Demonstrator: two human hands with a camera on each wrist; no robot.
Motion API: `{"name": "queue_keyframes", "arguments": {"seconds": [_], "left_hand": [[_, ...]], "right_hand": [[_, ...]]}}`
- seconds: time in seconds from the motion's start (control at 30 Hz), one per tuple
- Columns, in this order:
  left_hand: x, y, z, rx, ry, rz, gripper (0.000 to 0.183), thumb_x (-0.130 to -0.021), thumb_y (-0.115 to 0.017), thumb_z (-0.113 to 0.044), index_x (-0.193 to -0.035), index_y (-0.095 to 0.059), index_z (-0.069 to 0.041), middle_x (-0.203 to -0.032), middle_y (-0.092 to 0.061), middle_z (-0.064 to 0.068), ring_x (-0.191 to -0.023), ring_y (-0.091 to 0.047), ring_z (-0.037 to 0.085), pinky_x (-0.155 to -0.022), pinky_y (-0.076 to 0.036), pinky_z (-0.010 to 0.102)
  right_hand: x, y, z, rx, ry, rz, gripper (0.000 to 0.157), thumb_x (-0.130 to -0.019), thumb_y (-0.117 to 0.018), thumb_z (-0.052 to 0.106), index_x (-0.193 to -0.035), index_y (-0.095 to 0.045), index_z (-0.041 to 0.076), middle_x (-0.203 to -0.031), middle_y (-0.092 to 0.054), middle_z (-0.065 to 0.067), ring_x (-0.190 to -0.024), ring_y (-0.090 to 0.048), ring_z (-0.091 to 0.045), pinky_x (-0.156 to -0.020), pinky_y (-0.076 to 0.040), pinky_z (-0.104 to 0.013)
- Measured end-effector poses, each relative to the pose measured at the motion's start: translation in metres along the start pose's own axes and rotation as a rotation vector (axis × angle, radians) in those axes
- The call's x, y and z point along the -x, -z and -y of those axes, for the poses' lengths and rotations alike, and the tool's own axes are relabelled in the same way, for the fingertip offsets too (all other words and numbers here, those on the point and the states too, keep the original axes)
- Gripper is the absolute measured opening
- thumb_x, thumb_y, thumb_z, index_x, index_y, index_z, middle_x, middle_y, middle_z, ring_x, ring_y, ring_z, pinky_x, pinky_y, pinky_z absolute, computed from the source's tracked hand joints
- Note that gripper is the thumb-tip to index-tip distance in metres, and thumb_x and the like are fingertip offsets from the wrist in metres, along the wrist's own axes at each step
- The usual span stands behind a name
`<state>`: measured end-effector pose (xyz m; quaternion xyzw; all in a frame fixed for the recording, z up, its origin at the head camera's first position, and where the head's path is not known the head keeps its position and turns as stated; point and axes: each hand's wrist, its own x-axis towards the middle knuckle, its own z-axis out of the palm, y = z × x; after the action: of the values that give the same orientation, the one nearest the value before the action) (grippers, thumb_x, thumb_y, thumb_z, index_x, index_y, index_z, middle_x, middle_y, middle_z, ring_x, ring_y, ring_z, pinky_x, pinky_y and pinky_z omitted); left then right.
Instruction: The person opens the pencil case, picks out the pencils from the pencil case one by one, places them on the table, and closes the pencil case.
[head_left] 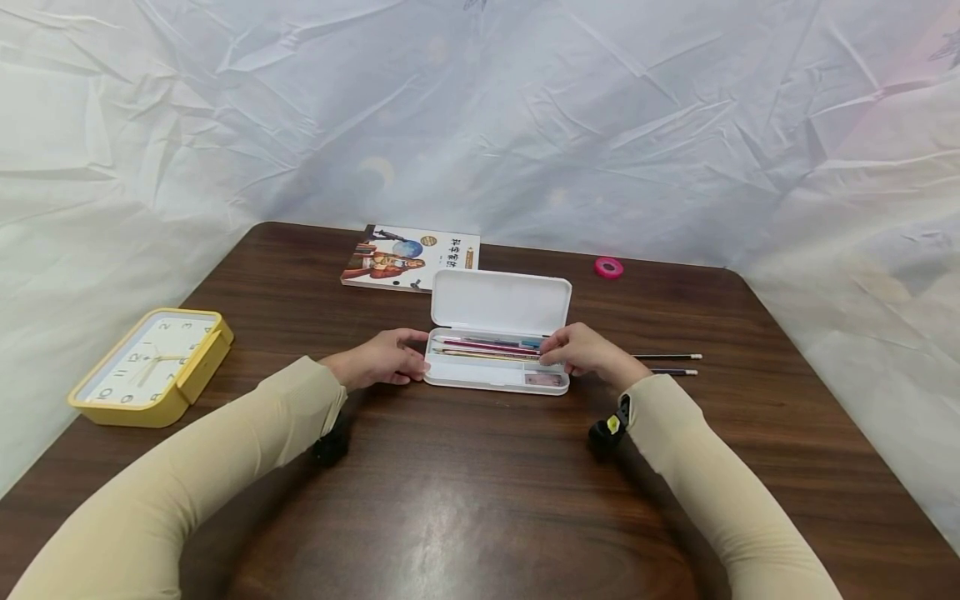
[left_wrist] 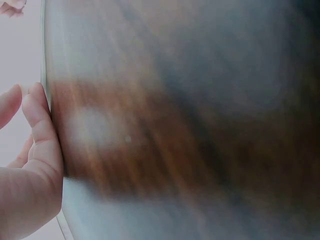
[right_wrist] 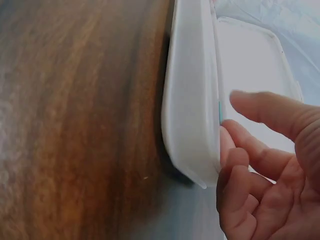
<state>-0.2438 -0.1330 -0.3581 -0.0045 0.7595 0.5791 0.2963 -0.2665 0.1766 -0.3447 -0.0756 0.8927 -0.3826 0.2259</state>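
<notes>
A white pencil case [head_left: 476, 375] stands on the table with its lid [head_left: 501, 300] raised at the back. Several pencils [head_left: 491, 346] lie lengthwise in its rear section, and a small pinkish block [head_left: 543, 379] sits in the front right compartment. At the case's left end my left hand [head_left: 378, 358] rests its fingertips, the fingers loosely extended. My right hand [head_left: 588, 354] reaches over the right end, fingertips dipping inside by the pencils' ends. In the right wrist view the thumb [right_wrist: 255, 106] is raised apart from the fingers, over the case's rim.
Two dark pencils with white ends [head_left: 678, 372] lie on the table [head_left: 450, 483] right of the case. Behind it are an illustrated book [head_left: 397, 258] and a pink tape roll [head_left: 608, 267]. A yellow clock [head_left: 153, 367] lies at the left. White sheeting [head_left: 525, 125] surrounds the table.
</notes>
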Motion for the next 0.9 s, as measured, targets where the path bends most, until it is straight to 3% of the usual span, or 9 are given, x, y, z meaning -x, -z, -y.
{"name": "queue_keyframes", "arguments": {"seconds": [0.2,0.37,0.67,0.9], "left_hand": [[-0.001,-0.001,0.001,0.004,-0.011,-0.002,0.059,-0.083,-0.057,-0.004,-0.134,-0.028,-0.008,-0.094,-0.053,0.011,-0.073,-0.056,0.015,-0.062,-0.046,0.027],[0.000,-0.001,0.001,-0.001,-0.018,0.002,0.059,-0.083,-0.057,-0.003,-0.134,-0.027,-0.007,-0.093,-0.054,0.011,-0.073,-0.056,0.015,-0.062,-0.046,0.027],[-0.001,-0.001,0.001,-0.001,-0.012,-0.005,0.059,-0.082,-0.057,-0.003,-0.134,-0.028,-0.008,-0.092,-0.054,0.011,-0.072,-0.056,0.015,-0.061,-0.046,0.027],[-0.002,0.000,0.002,0.000,-0.003,-0.005,0.059,-0.082,-0.057,-0.003,-0.134,-0.028,-0.008,-0.091,-0.055,0.011,-0.072,-0.056,0.015,-0.062,-0.046,0.027]], "right_hand": [[-0.003,-0.002,0.003,0.143,0.050,0.042,0.029,-0.072,-0.069,0.012,-0.097,-0.064,-0.001,-0.064,-0.047,0.003,-0.044,-0.035,-0.008,-0.044,-0.035,-0.022],[-0.003,-0.003,0.005,0.172,0.039,0.045,0.020,-0.073,-0.068,0.010,-0.089,-0.063,0.000,-0.064,-0.046,0.002,-0.048,-0.036,-0.008,-0.045,-0.035,-0.022],[-0.003,-0.002,0.001,0.134,0.038,0.054,0.017,-0.074,-0.067,0.007,-0.088,-0.062,0.000,-0.070,-0.049,-0.002,-0.056,-0.041,-0.011,-0.047,-0.037,-0.024],[0.000,0.004,-0.007,-0.033,0.040,0.059,0.022,-0.079,-0.063,0.011,-0.098,-0.062,-0.002,-0.062,-0.046,-0.001,-0.051,-0.040,-0.012,-0.048,-0.037,-0.025]]}}
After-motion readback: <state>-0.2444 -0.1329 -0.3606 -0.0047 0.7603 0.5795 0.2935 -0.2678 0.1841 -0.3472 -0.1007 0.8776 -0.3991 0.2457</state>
